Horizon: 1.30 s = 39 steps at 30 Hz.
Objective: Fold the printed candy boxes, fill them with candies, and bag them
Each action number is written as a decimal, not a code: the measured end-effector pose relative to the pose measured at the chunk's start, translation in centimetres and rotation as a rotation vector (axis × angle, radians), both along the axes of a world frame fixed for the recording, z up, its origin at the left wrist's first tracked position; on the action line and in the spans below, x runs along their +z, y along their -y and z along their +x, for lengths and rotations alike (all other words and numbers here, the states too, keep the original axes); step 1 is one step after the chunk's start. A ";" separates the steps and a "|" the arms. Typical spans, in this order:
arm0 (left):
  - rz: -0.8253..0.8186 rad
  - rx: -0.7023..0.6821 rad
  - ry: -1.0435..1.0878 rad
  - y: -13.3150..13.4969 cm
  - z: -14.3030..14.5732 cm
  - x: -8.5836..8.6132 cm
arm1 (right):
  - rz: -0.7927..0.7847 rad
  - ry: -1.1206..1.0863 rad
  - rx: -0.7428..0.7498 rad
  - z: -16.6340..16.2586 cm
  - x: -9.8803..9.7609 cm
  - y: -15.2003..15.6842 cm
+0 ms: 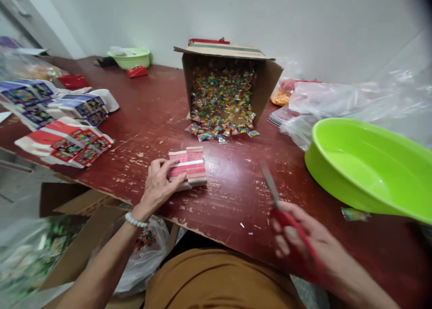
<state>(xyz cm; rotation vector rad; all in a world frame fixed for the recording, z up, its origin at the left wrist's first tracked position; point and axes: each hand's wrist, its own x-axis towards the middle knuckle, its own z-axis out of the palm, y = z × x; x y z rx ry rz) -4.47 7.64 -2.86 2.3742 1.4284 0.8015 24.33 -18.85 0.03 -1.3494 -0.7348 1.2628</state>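
A banded stack of pink-and-white cards or flat packets [195,158] lies on the red-brown table, a white strip around its middle. My left hand [162,178] rests on its left side, thumb and fingers bent over the edge. Over the table's right half, my right hand [303,237] is wrapped around the red handles of a pair of scissors [270,183]. Their blades look closed and point away from me, apart from the stack; motion blurs them. Two tiny scraps [250,233] lie near the front edge.
A cardboard box [270,88] on its side spills wrapped candies [222,93] onto the table. A green basin [337,178] stands at right. Banded red [67,142] and purple printed cartons [77,106] sit at left. Below the table edge is an open carton [77,246] with bags.
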 end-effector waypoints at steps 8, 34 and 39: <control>-0.043 -0.075 -0.057 -1.5 1.2 0.2 | -0.200 -0.636 0.279 -9.8 -0.1 -11.5; -0.003 -0.318 -0.002 -2.4 0.7 -1.3 | -0.386 -0.243 0.248 -11.9 -0.5 -17.4; 0.015 -0.329 0.000 -2.4 0.7 -1.3 | -0.383 -0.083 0.294 -11.9 -0.9 -17.9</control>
